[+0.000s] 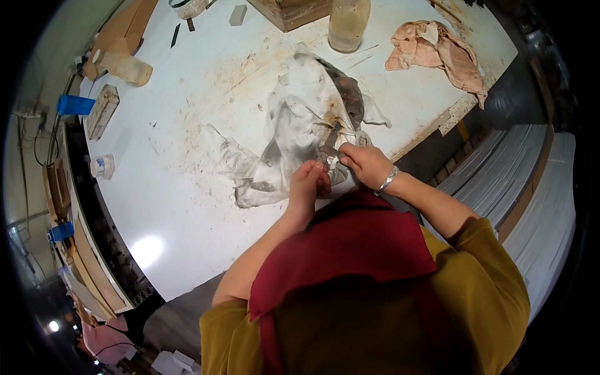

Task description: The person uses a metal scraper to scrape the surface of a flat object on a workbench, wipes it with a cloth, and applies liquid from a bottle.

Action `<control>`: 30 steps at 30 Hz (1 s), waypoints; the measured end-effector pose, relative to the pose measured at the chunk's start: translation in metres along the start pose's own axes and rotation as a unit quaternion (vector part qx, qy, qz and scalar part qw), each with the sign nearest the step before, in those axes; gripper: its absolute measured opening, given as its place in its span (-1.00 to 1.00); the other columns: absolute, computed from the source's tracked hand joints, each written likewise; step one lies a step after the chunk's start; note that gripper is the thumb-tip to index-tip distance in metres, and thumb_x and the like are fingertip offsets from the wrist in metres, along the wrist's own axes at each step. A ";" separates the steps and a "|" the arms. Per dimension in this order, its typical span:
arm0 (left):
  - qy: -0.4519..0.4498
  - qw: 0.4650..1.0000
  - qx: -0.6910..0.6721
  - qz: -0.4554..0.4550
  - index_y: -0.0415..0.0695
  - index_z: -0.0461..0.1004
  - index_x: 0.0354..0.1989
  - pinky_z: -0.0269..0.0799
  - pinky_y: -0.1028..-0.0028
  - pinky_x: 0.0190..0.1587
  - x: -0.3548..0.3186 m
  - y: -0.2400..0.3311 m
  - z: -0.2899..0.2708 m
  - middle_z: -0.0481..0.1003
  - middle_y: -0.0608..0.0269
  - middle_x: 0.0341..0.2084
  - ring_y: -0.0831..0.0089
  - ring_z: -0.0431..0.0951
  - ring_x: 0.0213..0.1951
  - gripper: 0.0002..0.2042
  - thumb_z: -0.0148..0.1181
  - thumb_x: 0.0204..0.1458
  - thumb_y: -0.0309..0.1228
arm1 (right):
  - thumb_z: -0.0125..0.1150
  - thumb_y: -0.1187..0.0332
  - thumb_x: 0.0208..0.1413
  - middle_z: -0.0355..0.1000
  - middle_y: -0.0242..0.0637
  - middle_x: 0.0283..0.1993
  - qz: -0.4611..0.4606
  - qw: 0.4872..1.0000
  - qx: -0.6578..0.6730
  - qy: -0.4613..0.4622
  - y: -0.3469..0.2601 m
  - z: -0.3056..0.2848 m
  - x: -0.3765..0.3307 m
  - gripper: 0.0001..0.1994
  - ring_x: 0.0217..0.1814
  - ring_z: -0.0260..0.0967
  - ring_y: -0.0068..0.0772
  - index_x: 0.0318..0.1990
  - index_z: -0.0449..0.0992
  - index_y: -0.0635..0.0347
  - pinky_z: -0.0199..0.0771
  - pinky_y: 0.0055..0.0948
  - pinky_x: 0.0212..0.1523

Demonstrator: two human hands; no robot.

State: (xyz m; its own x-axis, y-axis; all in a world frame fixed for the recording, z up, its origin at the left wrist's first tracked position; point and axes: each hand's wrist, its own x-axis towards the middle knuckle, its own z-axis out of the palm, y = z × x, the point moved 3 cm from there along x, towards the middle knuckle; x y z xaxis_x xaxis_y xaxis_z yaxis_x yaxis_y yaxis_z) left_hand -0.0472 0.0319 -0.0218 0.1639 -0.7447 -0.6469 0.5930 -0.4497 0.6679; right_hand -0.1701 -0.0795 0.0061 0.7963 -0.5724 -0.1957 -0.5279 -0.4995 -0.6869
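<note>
Pinching a small grey piece (330, 152) between them, your left hand (309, 182) and right hand (364, 164) both grip it over the stained white cloth (300, 119) (crumpled on the desk (187, 187)); a pink rag (437, 50) lies farther right.

Workshop, likely a craft or pottery-type work area. Large white table (187, 187) smeared with brown stains and dust. Soiled grey-white rag (294, 137) and pink cloth (437, 50) lying on it; cloudy jar (347, 24), wooden box (290, 12), small tools. Stacked pale sheets (537, 206) alongside, cluttered shelving (62, 200) at left.
</note>
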 end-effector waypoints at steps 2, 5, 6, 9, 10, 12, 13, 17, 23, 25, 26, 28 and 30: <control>0.006 1.000 0.001 0.007 -0.08 0.33 -0.46 0.23 0.59 -0.54 0.000 -0.001 -0.001 0.33 0.41 -0.67 0.61 0.28 -0.64 -0.81 -0.07 0.13 -0.28 | -0.03 0.34 0.08 0.38 0.01 -0.50 -0.010 1.000 0.021 0.018 0.003 0.001 0.000 -0.87 -0.37 0.34 0.11 -0.26 0.32 0.16 0.28 -0.07 -0.38; 0.006 0.999 0.022 0.027 -0.08 0.32 -0.47 0.23 0.60 -0.52 0.001 0.002 0.002 0.33 0.41 -0.68 0.61 0.28 -0.64 -0.81 -0.07 0.14 -0.28 | -0.02 0.33 0.08 0.37 0.01 -0.51 0.004 0.998 0.016 0.058 0.010 -0.005 0.002 -0.87 -0.38 0.34 0.11 -0.26 0.32 0.15 0.29 -0.06 -0.37; 0.004 0.999 0.015 0.028 -0.08 0.32 -0.48 0.22 0.60 -0.52 0.001 0.002 0.001 0.33 0.41 -0.68 0.61 0.28 -0.64 -0.81 -0.07 0.14 -0.28 | -0.01 0.33 0.08 0.37 0.01 -0.51 0.016 0.998 0.006 0.059 0.009 -0.007 0.002 -0.87 -0.38 0.34 0.11 -0.26 0.32 0.15 0.29 -0.06 -0.37; 0.003 1.000 0.000 0.025 -0.08 0.31 -0.48 0.22 0.60 -0.52 0.000 0.001 0.001 0.33 0.41 -0.69 0.61 0.28 -0.64 -0.80 -0.08 0.14 -0.29 | -0.01 0.32 0.07 0.37 0.01 -0.50 0.019 1.000 0.006 0.013 0.000 0.000 -0.005 -0.87 -0.38 0.34 0.12 -0.27 0.32 0.14 0.30 -0.05 -0.36; 0.006 1.000 0.000 0.022 -0.08 0.31 -0.48 0.22 0.60 -0.52 -0.001 0.004 0.002 0.33 0.41 -0.69 0.61 0.29 -0.63 -0.80 -0.08 0.14 -0.29 | -0.01 0.31 0.07 0.37 0.01 -0.50 0.015 1.000 0.012 -0.010 -0.003 0.004 -0.008 -0.87 -0.38 0.34 0.12 -0.27 0.32 0.13 0.30 -0.04 -0.36; 0.010 1.000 0.004 0.021 -0.08 0.31 -0.48 0.23 0.60 -0.52 -0.001 0.004 0.002 0.33 0.40 -0.68 0.61 0.29 -0.63 -0.80 -0.08 0.14 -0.29 | -0.01 0.32 0.06 0.38 -0.01 -0.53 0.003 1.000 -0.001 0.024 -0.001 0.003 -0.006 -0.87 -0.41 0.35 0.10 -0.27 0.32 0.14 0.30 -0.05 -0.40; 0.011 1.000 0.008 0.024 -0.08 0.31 -0.48 0.23 0.60 -0.53 0.000 0.002 0.001 0.33 0.40 -0.68 0.61 0.29 -0.63 -0.80 -0.07 0.14 -0.29 | 0.00 0.33 0.06 0.38 -0.01 -0.53 -0.003 0.999 -0.008 0.054 0.003 0.000 -0.003 -0.87 -0.42 0.35 0.10 -0.28 0.32 0.14 0.30 -0.05 -0.42; 0.019 0.999 0.021 0.026 -0.08 0.32 -0.47 0.24 0.60 -0.53 0.001 0.001 0.001 0.34 0.41 -0.68 0.61 0.30 -0.63 -0.81 -0.06 0.14 -0.29 | 0.01 0.37 0.06 0.36 0.01 -0.52 0.007 0.996 -0.041 0.085 0.009 -0.004 0.002 -0.88 -0.40 0.34 0.09 -0.28 0.34 0.18 0.30 -0.13 -0.43; 0.023 0.999 0.033 0.034 -0.09 0.35 -0.45 0.22 0.62 -0.56 0.002 -0.001 0.000 0.34 0.41 -0.68 0.62 0.30 -0.63 -0.83 -0.05 0.13 -0.31 | -0.02 0.34 0.06 0.37 0.02 -0.55 0.016 0.996 -0.015 0.090 0.005 -0.003 0.001 -0.89 -0.43 0.33 0.12 -0.32 0.31 0.17 0.29 -0.03 -0.44; 0.022 0.998 0.039 0.035 -0.09 0.35 -0.45 0.22 0.62 -0.56 0.002 0.000 0.001 0.34 0.41 -0.68 0.62 0.30 -0.64 -0.83 -0.05 0.13 -0.31 | -0.02 0.34 0.07 0.37 0.02 -0.56 0.011 0.995 -0.035 0.097 0.004 0.001 -0.002 -0.89 -0.43 0.33 0.13 -0.32 0.31 0.17 0.28 -0.03 -0.43; 0.022 0.998 0.042 0.035 -0.09 0.34 -0.46 0.22 0.61 -0.56 0.002 0.000 0.001 0.34 0.41 -0.68 0.62 0.30 -0.64 -0.82 -0.05 0.13 -0.31 | -0.02 0.34 0.07 0.37 0.02 -0.55 0.011 0.996 -0.031 0.085 0.002 0.002 -0.003 -0.88 -0.43 0.33 0.13 -0.32 0.31 0.17 0.28 -0.03 -0.43; 0.019 0.998 0.047 0.042 -0.10 0.34 -0.46 0.21 0.61 -0.56 0.002 -0.001 0.000 0.35 0.41 -0.69 0.61 0.30 -0.64 -0.82 -0.04 0.13 -0.31 | -0.02 0.34 0.07 0.37 0.02 -0.55 0.008 0.998 -0.021 0.058 -0.002 0.001 -0.004 -0.88 -0.42 0.33 0.13 -0.31 0.31 0.18 0.28 -0.03 -0.42; 0.019 0.998 0.050 0.045 -0.10 0.34 -0.46 0.20 0.61 -0.57 0.002 -0.001 0.000 0.34 0.41 -0.69 0.62 0.29 -0.65 -0.82 -0.05 0.13 -0.31 | -0.02 0.34 0.07 0.37 0.01 -0.54 -0.001 0.998 -0.011 0.054 -0.001 -0.002 -0.001 -0.88 -0.42 0.33 0.13 -0.30 0.31 0.18 0.28 -0.03 -0.42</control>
State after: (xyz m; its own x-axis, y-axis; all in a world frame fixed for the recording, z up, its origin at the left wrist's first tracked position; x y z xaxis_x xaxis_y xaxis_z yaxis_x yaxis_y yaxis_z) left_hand -0.0475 0.0304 -0.0238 0.2435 -0.7664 -0.5945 0.4925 -0.4303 0.7565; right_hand -0.1707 -0.0801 0.0085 0.7616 -0.6375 -0.1167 -0.5333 -0.5141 -0.6718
